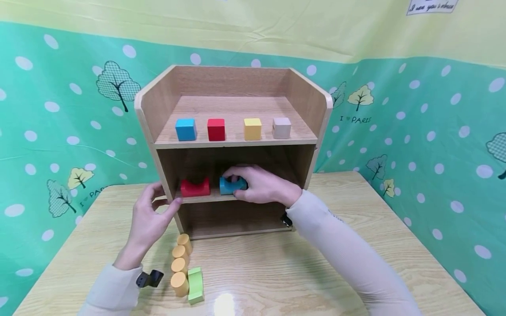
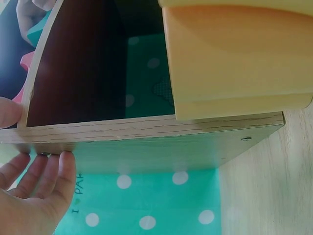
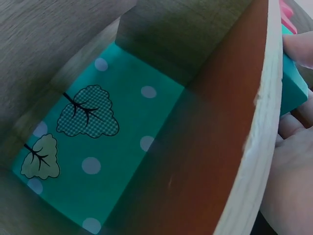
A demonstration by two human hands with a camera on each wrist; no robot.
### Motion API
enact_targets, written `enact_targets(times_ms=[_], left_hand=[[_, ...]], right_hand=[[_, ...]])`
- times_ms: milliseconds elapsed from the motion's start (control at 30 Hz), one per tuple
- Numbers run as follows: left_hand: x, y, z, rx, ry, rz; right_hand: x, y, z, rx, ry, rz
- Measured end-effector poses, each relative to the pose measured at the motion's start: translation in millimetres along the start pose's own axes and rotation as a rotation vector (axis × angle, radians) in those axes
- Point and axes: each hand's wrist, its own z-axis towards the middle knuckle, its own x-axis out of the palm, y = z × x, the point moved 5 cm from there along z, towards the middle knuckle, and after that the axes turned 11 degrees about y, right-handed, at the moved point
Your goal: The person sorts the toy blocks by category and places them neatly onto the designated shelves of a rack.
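Observation:
A small wooden shelf stands on the table. My right hand reaches into its middle level and pinches a blue block with a curved notch, thumb in front and fingers behind. To the left of it, on the same board, is a red notched block. My left hand holds the shelf's left side panel, thumb at the front edge and fingers against the outer face. In the right wrist view, the blue block shows partly beside my right hand, behind the board's edge.
On the top level sit a blue cube, a red cube, a yellow cube and a grey cube. Several yellow cylinders stand in a row on the table, beside a green notched block.

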Motion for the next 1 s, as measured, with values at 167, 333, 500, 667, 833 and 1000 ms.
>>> enact_targets(times_ms=[167, 333, 500, 667, 833, 1000], left_hand=[[0.5, -1.4, 0.5, 0.005, 0.004, 0.006], [0.8, -2.6, 1.4, 0.010, 0.008, 0.011], [0.7, -2.5, 1.5, 0.010, 0.008, 0.013], [0.6, -1.8, 0.6, 0.010, 0.009, 0.014], [0.6, -0.9, 0.3, 0.011, 0.008, 0.011], [0.3, 0.6, 0.4, 0.011, 0.005, -0.002]], right_hand=[[0.7, -3.9, 0.8, 0.002, -0.004, 0.008], [0.7, -6.5, 1.3, 0.008, -0.003, 0.017], [0.5, -6.6, 1.6, 0.017, -0.001, 0.023], [1.2, -6.1, 1.9, 0.023, 0.011, 0.022], [0.8, -6.1, 1.4, 0.028, 0.011, 0.011], [-0.4, -4.9, -0.4, 0.023, -0.012, -0.042]])
